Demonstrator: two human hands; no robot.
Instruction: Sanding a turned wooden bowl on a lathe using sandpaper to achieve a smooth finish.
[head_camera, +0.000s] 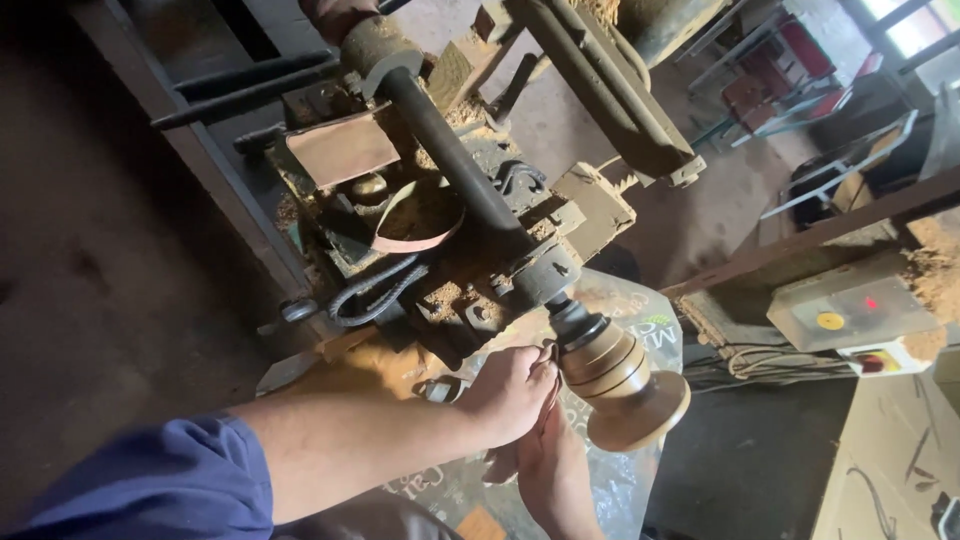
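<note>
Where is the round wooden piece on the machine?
In the head view, the round turned tan wooden piece sits low, right of centre, on the end of the dark metal lathe shaft, against the left hand.

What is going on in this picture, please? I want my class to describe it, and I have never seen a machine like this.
The picture comes from a camera worn on the person's head, looking down at their own arms. The big dusty machine appears to be a wood lathe: a dark metal shaft runs down to a round wooden piece fixed at its end. The left hand, on an arm with a blue sleeve, presses what looks like a strip of sandpaper against the wooden piece. The right hand is just beneath it. Sawdust covers the machine, and a loose sanding belt lies on it. A box with a yellow button sits at the right.
</note>
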